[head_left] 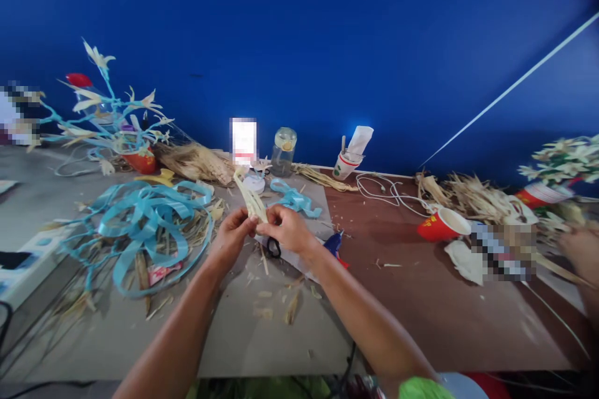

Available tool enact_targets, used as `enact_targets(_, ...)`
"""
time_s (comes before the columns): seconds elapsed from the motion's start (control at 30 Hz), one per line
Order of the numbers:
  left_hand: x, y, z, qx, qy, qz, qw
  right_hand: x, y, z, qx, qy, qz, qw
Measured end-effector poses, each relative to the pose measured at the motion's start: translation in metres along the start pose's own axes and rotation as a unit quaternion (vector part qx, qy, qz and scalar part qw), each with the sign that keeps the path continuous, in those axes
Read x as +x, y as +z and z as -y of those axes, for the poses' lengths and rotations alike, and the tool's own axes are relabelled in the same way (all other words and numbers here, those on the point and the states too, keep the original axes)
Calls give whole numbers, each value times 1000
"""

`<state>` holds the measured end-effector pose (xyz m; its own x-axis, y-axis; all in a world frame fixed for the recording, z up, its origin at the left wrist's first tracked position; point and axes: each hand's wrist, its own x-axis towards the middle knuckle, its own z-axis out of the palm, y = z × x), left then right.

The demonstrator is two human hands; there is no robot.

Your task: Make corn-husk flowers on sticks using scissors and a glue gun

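Observation:
Over the middle of the table, my left hand (pixel 235 230) and my right hand (pixel 286 228) meet, fingers pinched around a bundle of pale dried husk strips (pixel 250 194). Its upper ends point up and away from me, and a thin stem-like piece (pixel 264 260) hangs below the fingers. Just under my right hand shows a black loop (pixel 274 248), which looks like a scissor handle. A dark blue and red object (pixel 334 244) lies beyond my right wrist, partly hidden. Husk scraps (pixel 292 307) are scattered on the grey surface below.
Tangled light-blue ribbon (pixel 154 224) lies at left, before a blue-wrapped branch arrangement with husk flowers (pixel 112 103). Behind stand a glass jar (pixel 283 153) and a white cup (pixel 347 164). At right are a tipped red paper cup (pixel 442 225), dried husks (pixel 482 196) and another person's hand (pixel 580 249).

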<state>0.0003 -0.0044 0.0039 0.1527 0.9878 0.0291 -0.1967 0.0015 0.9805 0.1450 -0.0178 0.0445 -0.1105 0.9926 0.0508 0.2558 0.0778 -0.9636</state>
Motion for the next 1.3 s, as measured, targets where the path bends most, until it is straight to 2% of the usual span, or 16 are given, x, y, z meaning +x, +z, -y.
enact_targets(0.1, 2, -3, 3, -56, -30, -18, 998, 2, -3, -4, 224, 65, 16, 972)
enact_targets(0.17, 2, -2, 3, -73, -43, -22, 996, 2, -3, -7, 310, 81, 1, 947)
enact_targets(0.33, 1, 0, 2, -82, -43, -20, 995, 3, -5, -12, 421, 127, 4, 898)
enact_targets(0.43, 2, 0, -1, -90, -44, -45, 994, 6, -10, -14, 480, 150, -8, 864)
enact_targets(0.5, 2, -1, -3, -103, -46, -63, 992, 9, -14, -15, 503, 145, -39, 851)
enact_targets(0.57, 3, -1, -6, -115, -46, -69, 990, 11, -17, -14, 505, 115, -87, 851)
enact_targets(0.67, 2, -1, -8, -130, -43, -65, 988, 9, -19, -10, 465, 51, -134, 874)
enact_targets(0.73, 2, -1, -9, -142, -39, -65, 987, 6, -16, -7, 407, 28, -138, 903)
enact_targets(0.8, 1, -1, -8, -144, -39, -61, 987, 1, -10, -5, 315, 19, -123, 941)
enact_targets(0.9, -1, 0, -6, -107, -43, -40, 993, -5, 3, -5, 107, -21, -96, 989)
enact_targets(1.0, -4, 1, -3, -55, -44, -10, 997, -10, 13, -5, -67, -60, -82, 992)
enact_targets(1.1, -5, 2, -2, -53, -40, 8, 998, -12, 12, -2, -110, -28, -74, 991)
enact_targets(1.2, -5, 3, -4, -72, -26, -6, 997, -11, -4, 5, -121, -28, -99, 987)
enact_targets(1.3, -3, 3, -4, -74, -24, -28, 997, -3, -32, 9, -197, -49, -177, 963)
